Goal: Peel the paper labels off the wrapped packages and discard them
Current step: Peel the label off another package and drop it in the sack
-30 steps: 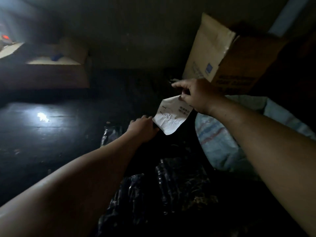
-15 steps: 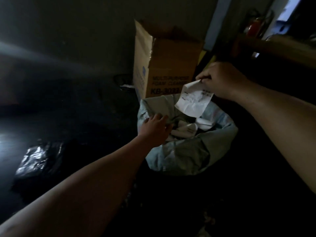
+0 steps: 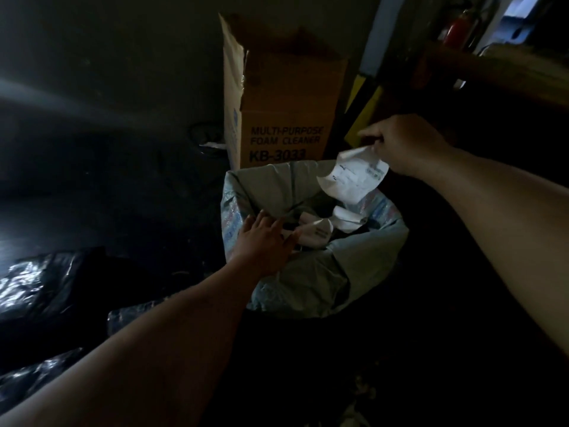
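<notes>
The label [image 3: 352, 177] hangs over the far rim of the sack [image 3: 369, 254], pinched at its top edge by the right hand [image 3: 406, 146]. To drop it well, I would bring it over the middle of the opening before letting go. The left hand [image 3: 261, 245], fingers straight, presses the near rim. In the sack lie at least three crumpled labels [image 3: 317, 234]. One box [image 3: 286, 97] stands behind, and dark packages [image 3: 40, 285] lie at left; I cannot count them.

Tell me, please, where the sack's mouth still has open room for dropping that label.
Open room lies under the held label, between the sack's far rim and the crumpled labels. The near-left rim is crowded by the left hand. The right hand pinches the label.
</notes>
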`<state>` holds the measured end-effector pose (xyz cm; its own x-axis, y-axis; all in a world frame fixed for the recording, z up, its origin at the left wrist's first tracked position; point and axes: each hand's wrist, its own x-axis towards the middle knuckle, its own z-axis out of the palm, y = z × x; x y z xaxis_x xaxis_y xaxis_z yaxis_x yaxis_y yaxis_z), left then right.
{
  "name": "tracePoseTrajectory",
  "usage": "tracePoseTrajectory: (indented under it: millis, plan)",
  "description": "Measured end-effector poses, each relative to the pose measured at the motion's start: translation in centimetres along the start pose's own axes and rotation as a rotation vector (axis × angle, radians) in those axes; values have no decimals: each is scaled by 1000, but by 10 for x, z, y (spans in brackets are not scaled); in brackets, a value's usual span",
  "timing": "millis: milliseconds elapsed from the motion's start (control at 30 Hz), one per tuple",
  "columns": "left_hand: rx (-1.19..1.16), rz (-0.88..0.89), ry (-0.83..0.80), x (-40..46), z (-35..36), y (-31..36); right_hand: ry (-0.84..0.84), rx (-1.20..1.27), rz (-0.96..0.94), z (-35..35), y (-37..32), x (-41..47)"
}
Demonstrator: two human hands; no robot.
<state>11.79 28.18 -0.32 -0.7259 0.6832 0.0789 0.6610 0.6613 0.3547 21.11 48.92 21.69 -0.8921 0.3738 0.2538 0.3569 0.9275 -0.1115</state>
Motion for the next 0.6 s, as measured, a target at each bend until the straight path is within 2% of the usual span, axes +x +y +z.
tracePoseTrajectory:
  millis: [600]
  plan:
    - [31,-46,13,3,4,-3,-60,35,37,18,-8,27]
